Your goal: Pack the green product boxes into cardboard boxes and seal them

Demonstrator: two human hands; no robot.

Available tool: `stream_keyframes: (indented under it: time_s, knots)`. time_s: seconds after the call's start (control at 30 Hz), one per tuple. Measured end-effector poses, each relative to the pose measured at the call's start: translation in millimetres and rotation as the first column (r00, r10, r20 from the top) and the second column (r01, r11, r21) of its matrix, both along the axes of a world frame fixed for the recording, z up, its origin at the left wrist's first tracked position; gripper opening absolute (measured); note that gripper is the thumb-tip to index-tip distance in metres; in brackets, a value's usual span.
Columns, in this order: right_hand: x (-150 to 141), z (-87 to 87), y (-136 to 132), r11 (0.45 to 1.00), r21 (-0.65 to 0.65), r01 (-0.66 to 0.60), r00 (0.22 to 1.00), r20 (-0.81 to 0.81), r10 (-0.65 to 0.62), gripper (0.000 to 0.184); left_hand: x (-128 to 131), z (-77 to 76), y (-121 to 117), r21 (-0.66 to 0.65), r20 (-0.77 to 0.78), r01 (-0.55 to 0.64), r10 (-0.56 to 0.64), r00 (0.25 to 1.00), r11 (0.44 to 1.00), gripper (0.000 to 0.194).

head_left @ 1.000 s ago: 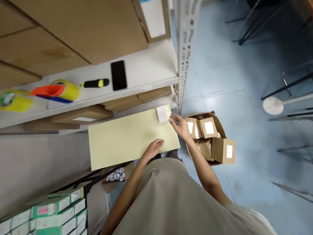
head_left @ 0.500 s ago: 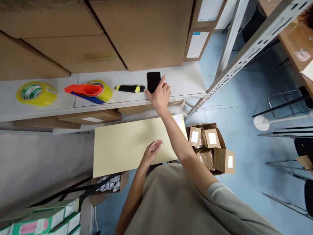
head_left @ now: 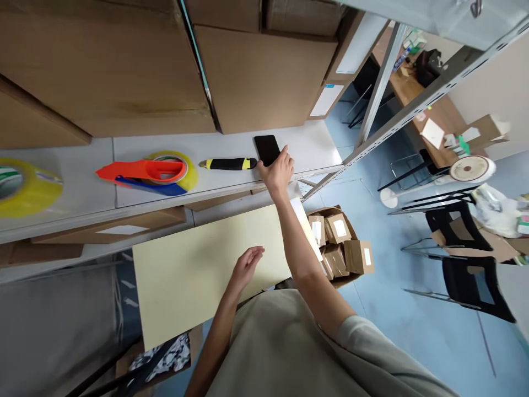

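Now the right hand [head_left: 278,175] spreads thumb and fingers wide at the smartphone [head_left: 265,147]; the left hand [head_left: 244,268], fingers narrowly parted, hovers above the bench [head_left: 177,275].

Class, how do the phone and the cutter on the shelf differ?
The phone is a wide black slab; the cutter is slim, black and yellow. The phone points roughly across the shelf, the cutter along it. The right hand partly covers the phone; the cutter shows nearly whole. Both lie on the shelf.
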State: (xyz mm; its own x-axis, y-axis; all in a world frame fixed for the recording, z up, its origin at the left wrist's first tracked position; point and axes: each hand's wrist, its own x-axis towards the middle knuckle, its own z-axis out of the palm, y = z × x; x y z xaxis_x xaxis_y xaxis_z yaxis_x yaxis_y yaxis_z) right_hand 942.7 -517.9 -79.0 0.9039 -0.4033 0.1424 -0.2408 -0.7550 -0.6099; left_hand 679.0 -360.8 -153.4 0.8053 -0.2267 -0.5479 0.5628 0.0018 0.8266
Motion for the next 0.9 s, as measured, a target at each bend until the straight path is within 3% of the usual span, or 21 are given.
stream_keyframes:
  time_s: [0.27,0.53,0.63,0.8,0.9]
  knots:
    - [-4.7,5.7,-2.0,0.995,-0.100,-0.019,0.997,-0.073,0.012,0.092,-4.9,1.3,19.5,-0.008,0.023,-0.005,0.005,1.000,1.000,0.076]
    - [-42.3,7.8,-47.8,0.936,-0.130,-0.326,0.930,0.137,0.342,0.074,-28.7,2.6,34.9,0.048,-0.023,-0.130,0.131,0.991,0.990,0.079]
    - [-26.5,4.7,-57.1,0.911,-0.113,-0.397,0.906,0.110,0.408,0.076,-39.0,3.7,29.1,0.080,-0.018,-0.203,0.205,0.979,0.976,0.082]
    - [25.1,11.7,-63.7,0.885,-0.034,-0.464,0.878,0.115,0.464,0.070,-59.6,6.4,9.3,0.105,-0.035,-0.264,0.269,0.962,0.959,0.085]
    - [19.5,21.3,-70.0,0.876,0.044,-0.479,0.860,0.221,0.459,0.067,-77.0,5.4,-0.4,0.145,-0.032,-0.318,0.326,0.945,0.937,0.089]
